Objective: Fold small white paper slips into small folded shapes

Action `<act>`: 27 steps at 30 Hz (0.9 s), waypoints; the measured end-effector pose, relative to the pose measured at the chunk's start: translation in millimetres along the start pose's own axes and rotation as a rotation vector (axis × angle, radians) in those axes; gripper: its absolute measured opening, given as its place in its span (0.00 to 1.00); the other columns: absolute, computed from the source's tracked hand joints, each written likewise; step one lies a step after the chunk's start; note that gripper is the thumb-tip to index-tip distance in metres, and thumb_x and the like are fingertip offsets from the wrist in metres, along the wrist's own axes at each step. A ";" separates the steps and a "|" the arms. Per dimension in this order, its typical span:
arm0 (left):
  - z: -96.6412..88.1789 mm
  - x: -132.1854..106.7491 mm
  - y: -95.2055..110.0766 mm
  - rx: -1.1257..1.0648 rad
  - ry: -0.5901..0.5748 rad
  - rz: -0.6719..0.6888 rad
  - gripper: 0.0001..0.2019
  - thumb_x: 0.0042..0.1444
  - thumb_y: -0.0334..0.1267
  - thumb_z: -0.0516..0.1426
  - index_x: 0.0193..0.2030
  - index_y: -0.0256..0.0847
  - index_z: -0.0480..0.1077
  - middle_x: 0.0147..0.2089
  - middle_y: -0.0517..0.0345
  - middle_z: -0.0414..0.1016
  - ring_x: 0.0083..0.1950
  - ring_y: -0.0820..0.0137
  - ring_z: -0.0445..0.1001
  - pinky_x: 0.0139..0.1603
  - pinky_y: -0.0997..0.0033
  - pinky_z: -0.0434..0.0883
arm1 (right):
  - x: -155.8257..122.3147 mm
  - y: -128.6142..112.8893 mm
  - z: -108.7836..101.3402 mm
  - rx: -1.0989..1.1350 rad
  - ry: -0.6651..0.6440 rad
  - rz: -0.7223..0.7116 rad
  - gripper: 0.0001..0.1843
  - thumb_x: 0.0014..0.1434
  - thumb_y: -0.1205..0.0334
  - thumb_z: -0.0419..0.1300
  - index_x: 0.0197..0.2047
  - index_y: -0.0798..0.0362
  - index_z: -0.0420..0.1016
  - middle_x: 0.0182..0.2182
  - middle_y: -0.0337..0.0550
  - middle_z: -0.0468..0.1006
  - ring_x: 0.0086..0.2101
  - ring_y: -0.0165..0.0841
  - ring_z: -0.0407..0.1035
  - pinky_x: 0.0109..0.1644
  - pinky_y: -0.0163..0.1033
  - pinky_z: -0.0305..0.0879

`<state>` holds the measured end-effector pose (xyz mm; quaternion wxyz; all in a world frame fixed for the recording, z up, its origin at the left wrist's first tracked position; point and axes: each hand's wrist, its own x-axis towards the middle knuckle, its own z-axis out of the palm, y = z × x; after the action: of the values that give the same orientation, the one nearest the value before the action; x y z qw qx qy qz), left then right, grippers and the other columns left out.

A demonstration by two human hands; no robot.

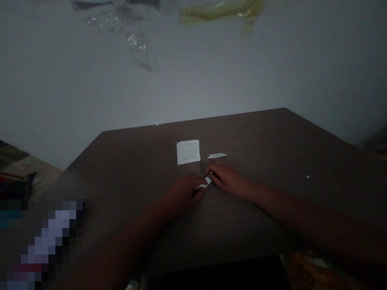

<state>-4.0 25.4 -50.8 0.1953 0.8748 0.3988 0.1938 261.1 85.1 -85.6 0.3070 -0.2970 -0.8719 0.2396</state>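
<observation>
Two hands meet on one small white paper strip (207,182) on the dark table (272,137): left hand (183,194) and right hand (228,179), fingers curled, each pinching an end.

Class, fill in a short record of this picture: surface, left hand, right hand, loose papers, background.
Surface: dark wooden table
Left: the left hand holds one end of a small white paper strip, low over the table
Right: the right hand holds the strip's other end
Loose papers: folded square paper just beyond the hands; paper sliver to its right; tiny scrap far right
Background: pale wall; clear plastic wrap at top
</observation>
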 end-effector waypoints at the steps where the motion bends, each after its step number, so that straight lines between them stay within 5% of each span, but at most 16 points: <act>1: -0.2 -0.2 -0.9 0.027 -0.001 0.004 0.11 0.78 0.32 0.65 0.60 0.47 0.88 0.55 0.51 0.91 0.58 0.53 0.90 0.63 0.54 0.87 | 0.5 0.8 0.9 -0.027 -0.013 -0.010 0.08 0.80 0.70 0.64 0.50 0.45 0.79 0.46 0.45 0.87 0.51 0.44 0.81 0.58 0.48 0.80; 9: -2.7 3.6 -9.4 0.111 -0.013 0.137 0.11 0.80 0.31 0.65 0.59 0.44 0.90 0.64 0.45 0.88 0.68 0.51 0.85 0.74 0.48 0.83 | 0.3 -2.2 -0.8 -0.222 0.046 0.022 0.07 0.76 0.67 0.72 0.53 0.47 0.83 0.52 0.51 0.88 0.55 0.50 0.82 0.63 0.57 0.81; 12: 4.1 5.6 -8.7 0.146 -0.056 0.088 0.13 0.80 0.30 0.64 0.62 0.42 0.90 0.59 0.45 0.88 0.62 0.51 0.86 0.69 0.49 0.85 | -1.6 -7.5 -1.4 -0.291 0.036 0.043 0.02 0.77 0.66 0.71 0.50 0.48 0.84 0.50 0.52 0.88 0.54 0.51 0.82 0.61 0.57 0.81; 16: 11.7 5.4 -2.5 0.144 -0.084 -0.013 0.13 0.81 0.32 0.65 0.65 0.39 0.89 0.59 0.43 0.88 0.61 0.51 0.86 0.67 0.51 0.86 | -1.6 -15.9 -2.3 -0.293 -0.084 0.043 0.10 0.81 0.66 0.67 0.45 0.49 0.88 0.44 0.49 0.88 0.49 0.45 0.82 0.60 0.52 0.80; 21: 10.4 5.0 -3.4 0.063 -0.078 -0.034 0.11 0.84 0.33 0.62 0.57 0.44 0.90 0.56 0.50 0.90 0.59 0.56 0.87 0.68 0.56 0.85 | 1.4 -21.5 -8.3 -0.286 -0.155 0.091 0.11 0.81 0.66 0.68 0.48 0.49 0.94 0.47 0.51 0.90 0.52 0.47 0.84 0.63 0.52 0.80; 27: 10.7 5.6 -13.0 0.092 0.004 -0.040 0.13 0.77 0.33 0.69 0.63 0.46 0.88 0.67 0.47 0.88 0.70 0.51 0.84 0.77 0.48 0.81 | 1.2 -22.4 -10.5 -0.253 -0.149 0.115 0.07 0.77 0.65 0.74 0.53 0.47 0.96 0.50 0.51 0.91 0.55 0.49 0.85 0.65 0.54 0.80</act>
<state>-3.3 35.6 -65.3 0.1581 0.8741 0.4253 0.1732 259.2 72.5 -64.3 0.1872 -0.3641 -0.8970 0.1665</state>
